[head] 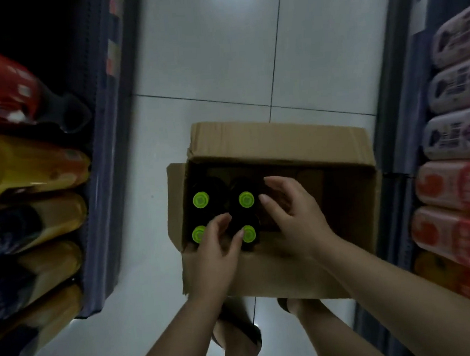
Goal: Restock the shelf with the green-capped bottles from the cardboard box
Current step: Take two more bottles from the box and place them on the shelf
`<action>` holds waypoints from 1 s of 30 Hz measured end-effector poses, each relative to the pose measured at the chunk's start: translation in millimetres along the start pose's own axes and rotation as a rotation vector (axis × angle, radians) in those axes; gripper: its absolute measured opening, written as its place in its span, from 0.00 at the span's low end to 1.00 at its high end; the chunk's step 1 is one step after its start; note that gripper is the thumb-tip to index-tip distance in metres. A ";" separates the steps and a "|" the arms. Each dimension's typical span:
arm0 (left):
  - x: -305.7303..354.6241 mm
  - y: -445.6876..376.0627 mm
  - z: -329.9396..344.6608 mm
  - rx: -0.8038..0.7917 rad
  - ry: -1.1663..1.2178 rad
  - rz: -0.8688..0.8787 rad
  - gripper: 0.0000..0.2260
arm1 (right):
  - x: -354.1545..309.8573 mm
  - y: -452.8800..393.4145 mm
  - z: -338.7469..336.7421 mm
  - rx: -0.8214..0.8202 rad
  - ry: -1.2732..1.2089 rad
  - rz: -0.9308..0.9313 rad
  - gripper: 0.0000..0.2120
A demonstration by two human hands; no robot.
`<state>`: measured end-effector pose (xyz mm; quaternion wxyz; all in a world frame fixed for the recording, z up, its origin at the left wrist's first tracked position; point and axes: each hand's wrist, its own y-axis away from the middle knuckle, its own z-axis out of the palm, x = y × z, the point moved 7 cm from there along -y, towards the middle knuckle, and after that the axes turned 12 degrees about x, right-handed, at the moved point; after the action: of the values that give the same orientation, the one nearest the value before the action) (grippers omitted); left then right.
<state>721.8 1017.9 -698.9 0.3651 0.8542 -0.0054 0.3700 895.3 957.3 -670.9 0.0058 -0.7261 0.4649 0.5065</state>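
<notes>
An open cardboard box [281,144] stands on the white tiled floor in the aisle. Several dark bottles with bright green caps stand upright in its left half: far left cap [200,200], far right cap [246,199], near left cap [198,234], near right cap [249,233]. My left hand [215,253] hovers over the two near bottles, fingers spread, partly covering the near left cap. My right hand [292,212] reaches into the box just right of the bottles, fingers apart. Neither hand holds a bottle. The box's right half looks dark and bare.
Shelving [102,170] on the left carries red, yellow and dark pouches [30,164]. On the right, shelves hold rows of pale and red packets [459,187]. My sandalled feet [239,336] stand just before the box. Floor tiles [204,41] run ahead.
</notes>
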 end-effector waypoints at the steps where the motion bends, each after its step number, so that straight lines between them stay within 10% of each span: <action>1: -6.8 -0.1 6.2 -0.007 0.010 -0.013 0.17 | 6.2 -3.6 6.6 -0.016 0.028 -0.021 0.19; 21: -8.5 -12.5 35.1 0.086 -0.386 0.245 0.23 | 46.1 -36.6 62.2 -0.128 0.118 -0.184 0.24; 30: -3.5 -9.7 26.1 0.104 -0.109 0.224 0.16 | 37.5 -31.2 33.5 -0.043 -0.014 -0.171 0.19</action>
<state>738.3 1007.7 -719.1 0.2759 0.8848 -0.1015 0.3615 894.1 965.9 -729.4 0.0368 -0.7597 0.3901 0.5190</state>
